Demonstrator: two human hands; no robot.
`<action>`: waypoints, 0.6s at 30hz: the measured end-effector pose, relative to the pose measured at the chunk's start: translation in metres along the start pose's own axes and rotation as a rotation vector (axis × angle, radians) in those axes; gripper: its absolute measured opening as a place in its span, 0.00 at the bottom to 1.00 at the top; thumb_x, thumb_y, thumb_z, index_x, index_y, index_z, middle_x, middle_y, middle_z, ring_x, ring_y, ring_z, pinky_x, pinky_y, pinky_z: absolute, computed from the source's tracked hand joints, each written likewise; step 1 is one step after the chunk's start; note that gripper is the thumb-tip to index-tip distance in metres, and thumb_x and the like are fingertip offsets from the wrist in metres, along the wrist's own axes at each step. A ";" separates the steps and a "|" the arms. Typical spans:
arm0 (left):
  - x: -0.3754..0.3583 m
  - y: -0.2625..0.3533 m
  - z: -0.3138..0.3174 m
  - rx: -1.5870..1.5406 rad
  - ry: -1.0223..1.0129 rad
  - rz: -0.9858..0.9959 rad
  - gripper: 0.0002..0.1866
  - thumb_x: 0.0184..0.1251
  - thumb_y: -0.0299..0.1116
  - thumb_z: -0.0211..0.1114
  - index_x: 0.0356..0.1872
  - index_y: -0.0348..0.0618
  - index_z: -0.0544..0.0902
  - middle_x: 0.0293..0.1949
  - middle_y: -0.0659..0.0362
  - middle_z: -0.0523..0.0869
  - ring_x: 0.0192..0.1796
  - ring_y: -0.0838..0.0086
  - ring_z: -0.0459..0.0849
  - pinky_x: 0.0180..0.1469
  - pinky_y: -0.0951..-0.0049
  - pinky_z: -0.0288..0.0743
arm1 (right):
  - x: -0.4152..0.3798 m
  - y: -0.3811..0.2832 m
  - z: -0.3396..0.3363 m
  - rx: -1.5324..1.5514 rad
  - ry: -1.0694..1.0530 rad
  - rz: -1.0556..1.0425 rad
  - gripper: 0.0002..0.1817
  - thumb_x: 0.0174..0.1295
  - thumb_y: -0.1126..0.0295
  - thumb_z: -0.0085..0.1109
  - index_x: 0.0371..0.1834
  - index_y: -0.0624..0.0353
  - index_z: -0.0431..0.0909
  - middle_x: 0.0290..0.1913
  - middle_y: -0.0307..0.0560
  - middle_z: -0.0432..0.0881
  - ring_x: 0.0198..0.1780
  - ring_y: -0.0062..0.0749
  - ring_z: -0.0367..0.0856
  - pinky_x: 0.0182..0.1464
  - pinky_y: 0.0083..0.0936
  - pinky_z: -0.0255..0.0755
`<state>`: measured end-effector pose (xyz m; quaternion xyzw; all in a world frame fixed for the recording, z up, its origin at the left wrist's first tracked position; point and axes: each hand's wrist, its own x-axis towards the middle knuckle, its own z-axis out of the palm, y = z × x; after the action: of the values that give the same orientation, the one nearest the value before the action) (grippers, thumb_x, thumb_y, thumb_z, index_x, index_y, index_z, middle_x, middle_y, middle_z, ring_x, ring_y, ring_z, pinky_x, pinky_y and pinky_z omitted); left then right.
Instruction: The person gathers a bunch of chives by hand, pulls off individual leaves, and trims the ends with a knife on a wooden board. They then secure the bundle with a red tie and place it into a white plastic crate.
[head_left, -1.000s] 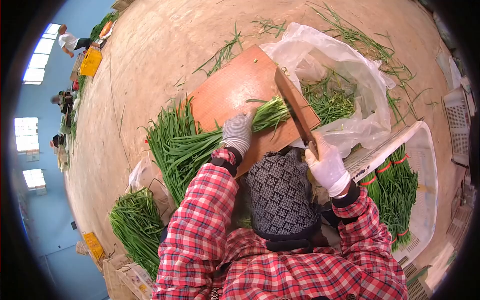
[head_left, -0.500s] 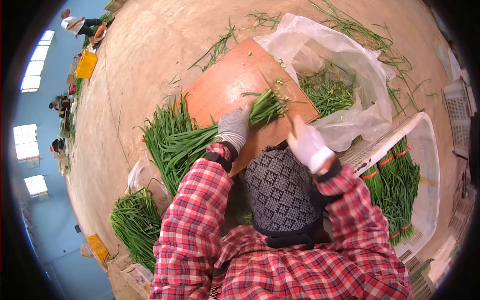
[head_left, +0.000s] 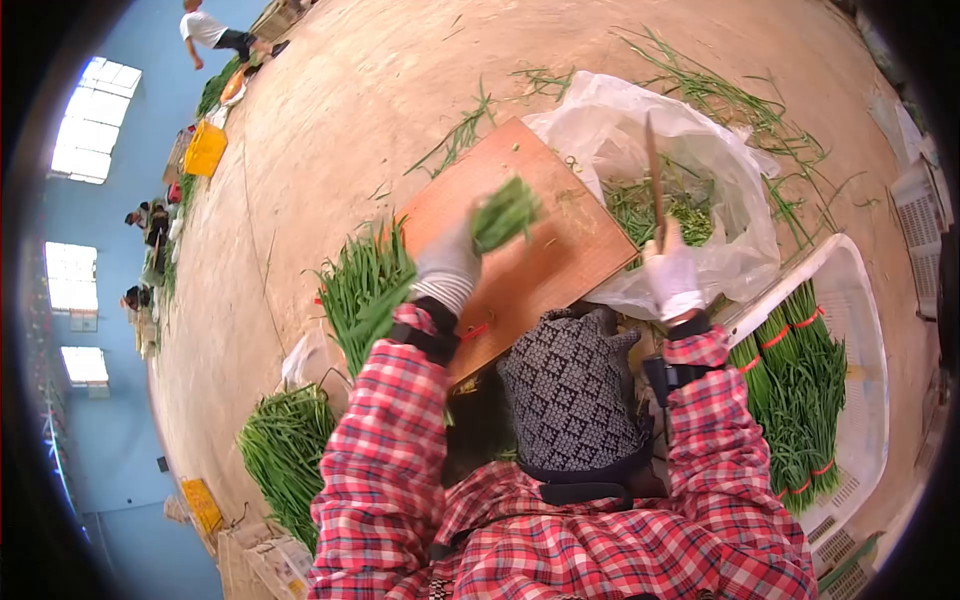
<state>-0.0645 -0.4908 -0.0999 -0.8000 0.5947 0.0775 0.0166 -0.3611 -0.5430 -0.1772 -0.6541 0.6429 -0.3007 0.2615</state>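
My left hand (head_left: 446, 266), in a grey glove, grips a bunch of green chives (head_left: 505, 213) and holds it lifted above the wooden cutting board (head_left: 545, 255); the leafy ends (head_left: 362, 292) trail down to the left. My right hand (head_left: 672, 276), in a white glove, holds a knife (head_left: 654, 172) upright over the clear plastic bag (head_left: 700, 150), which holds cut green trimmings (head_left: 640, 205).
A white crate (head_left: 860, 350) at right holds chive bundles (head_left: 800, 390) tied with red bands. Another pile of chives (head_left: 282, 450) lies lower left by cardboard. Loose stalks litter the floor. People work far off at upper left near a yellow crate (head_left: 205, 148).
The knife came off the board and now points up over the bag. My left hand raised the chive bunch off the board. The view shifted slightly.
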 end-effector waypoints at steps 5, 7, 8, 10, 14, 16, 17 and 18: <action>0.017 -0.005 -0.106 -0.287 0.785 0.173 0.28 0.56 0.29 0.66 0.61 0.50 0.71 0.43 0.44 0.84 0.41 0.49 0.85 0.42 0.58 0.80 | -0.024 -0.029 -0.025 0.256 -0.006 -0.131 0.29 0.59 0.73 0.57 0.66 0.64 0.66 0.37 0.65 0.82 0.39 0.57 0.83 0.41 0.41 0.76; 0.034 -0.005 -0.145 -0.632 0.961 0.328 0.25 0.55 0.25 0.69 0.56 0.39 0.74 0.42 0.57 0.87 0.43 0.72 0.86 0.45 0.70 0.79 | -0.047 -0.037 -0.013 0.383 -0.007 -0.123 0.29 0.59 0.74 0.57 0.66 0.65 0.65 0.35 0.64 0.81 0.35 0.53 0.83 0.38 0.38 0.75; 0.043 -0.002 -0.156 -0.776 1.047 0.397 0.23 0.55 0.25 0.70 0.53 0.38 0.75 0.40 0.58 0.86 0.42 0.72 0.85 0.44 0.70 0.79 | -0.058 -0.039 -0.007 0.410 -0.023 -0.103 0.29 0.59 0.74 0.57 0.66 0.65 0.66 0.33 0.62 0.81 0.33 0.50 0.83 0.37 0.36 0.75; 0.072 -0.007 -0.161 -0.906 1.196 0.432 0.21 0.55 0.25 0.70 0.49 0.36 0.75 0.39 0.59 0.84 0.40 0.73 0.83 0.44 0.70 0.78 | -0.069 -0.038 -0.003 0.417 -0.062 -0.085 0.29 0.59 0.74 0.57 0.66 0.65 0.66 0.30 0.57 0.79 0.29 0.44 0.81 0.35 0.34 0.74; 0.126 -0.019 -0.111 -0.846 1.412 0.200 0.19 0.56 0.28 0.70 0.47 0.35 0.75 0.38 0.59 0.82 0.39 0.72 0.80 0.43 0.69 0.77 | -0.071 -0.012 0.005 0.487 -0.092 0.008 0.27 0.60 0.75 0.56 0.65 0.66 0.67 0.23 0.45 0.72 0.23 0.28 0.73 0.27 0.27 0.70; 0.147 -0.024 -0.060 -0.898 1.363 0.026 0.17 0.57 0.29 0.70 0.45 0.36 0.75 0.38 0.58 0.82 0.38 0.71 0.79 0.43 0.69 0.76 | -0.071 -0.004 0.007 0.579 -0.121 0.085 0.26 0.62 0.76 0.54 0.65 0.66 0.66 0.24 0.41 0.72 0.21 0.22 0.71 0.24 0.23 0.67; 0.152 -0.031 -0.025 -0.950 1.268 -0.060 0.16 0.57 0.29 0.70 0.44 0.36 0.75 0.39 0.58 0.81 0.38 0.71 0.78 0.42 0.69 0.75 | -0.070 -0.004 0.007 0.665 -0.121 0.116 0.27 0.62 0.76 0.54 0.66 0.66 0.65 0.25 0.40 0.72 0.21 0.21 0.70 0.23 0.22 0.66; 0.152 -0.025 0.012 -1.220 1.175 -0.200 0.15 0.57 0.29 0.70 0.43 0.37 0.76 0.38 0.58 0.81 0.37 0.71 0.79 0.42 0.69 0.76 | -0.070 -0.006 0.007 0.751 -0.125 0.150 0.27 0.63 0.76 0.53 0.67 0.65 0.63 0.25 0.39 0.72 0.20 0.20 0.70 0.22 0.21 0.66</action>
<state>0.0007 -0.6264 -0.1348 -0.6280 0.2875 -0.0450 -0.7218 -0.3517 -0.4728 -0.1815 -0.4810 0.5168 -0.4549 0.5429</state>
